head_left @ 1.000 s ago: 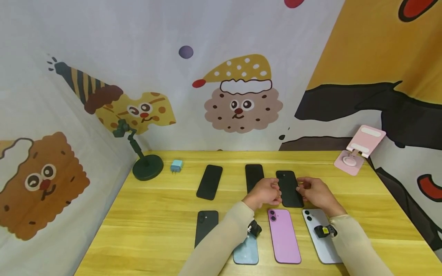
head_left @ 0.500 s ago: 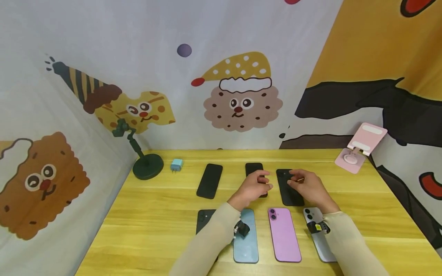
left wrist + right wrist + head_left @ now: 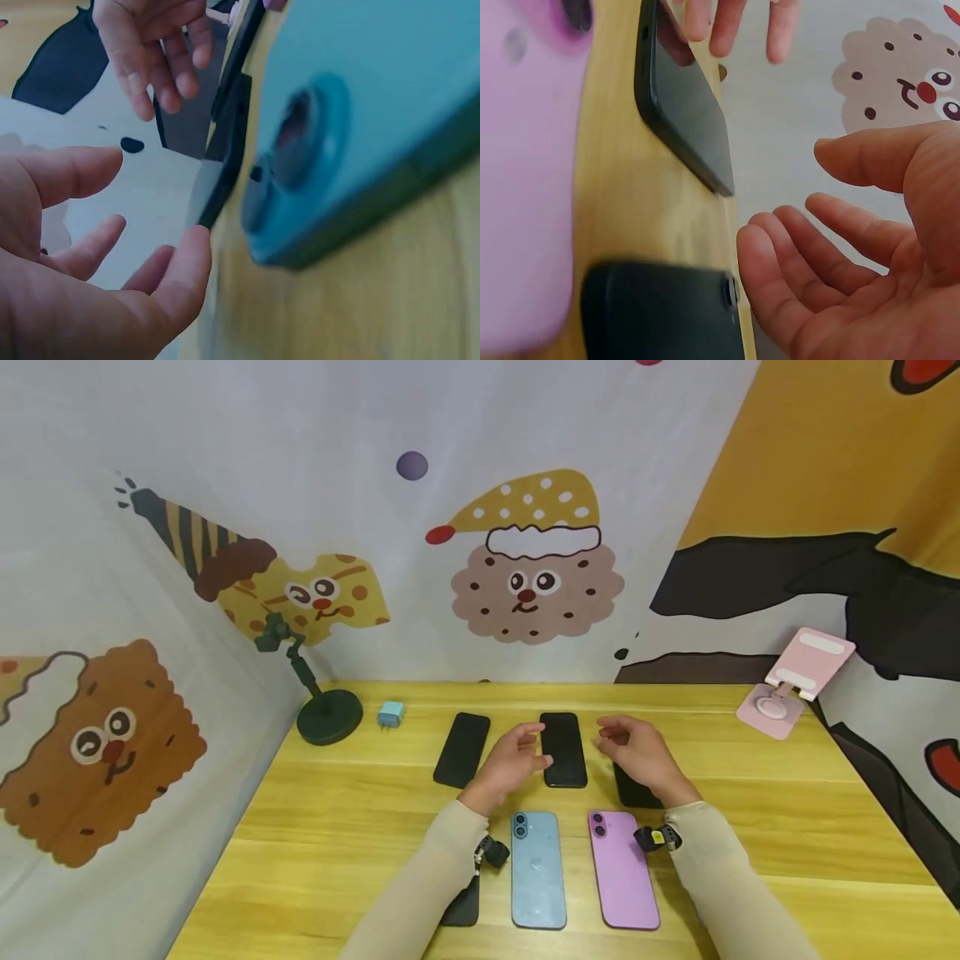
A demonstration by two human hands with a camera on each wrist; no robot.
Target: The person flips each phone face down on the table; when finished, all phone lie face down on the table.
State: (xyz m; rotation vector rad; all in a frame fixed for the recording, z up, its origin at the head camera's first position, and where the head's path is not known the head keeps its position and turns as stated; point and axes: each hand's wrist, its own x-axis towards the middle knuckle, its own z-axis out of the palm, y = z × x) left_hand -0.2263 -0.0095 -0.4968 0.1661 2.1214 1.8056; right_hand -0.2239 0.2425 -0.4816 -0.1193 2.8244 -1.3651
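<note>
My left hand (image 3: 506,768) hovers with spread, relaxed fingers at the left edge of the middle black phone (image 3: 566,752), which lies screen up in the far row. Right of that phone my right hand (image 3: 641,758) hangs with loosely bent fingers, partly covering another black phone (image 3: 636,793). Nothing is between the fingers of either hand (image 3: 97,277) in the wrist views. Nearer me lie a blue phone (image 3: 538,877) and a pink phone (image 3: 625,877), backs up. A black phone (image 3: 463,902) shows partly under my left sleeve; my right sleeve hides most of a white phone.
One more black phone (image 3: 461,750) lies at the far left of the back row. Behind it are a blue charger plug (image 3: 390,714) and a dark green stand (image 3: 330,718). A pink folding phone stand (image 3: 776,710) is at the back right, before the printed curtain (image 3: 337,510).
Both hands have moved left, from the right black phone toward the middle one. My right hand has left that phone's edge. The phones stay in place.
</note>
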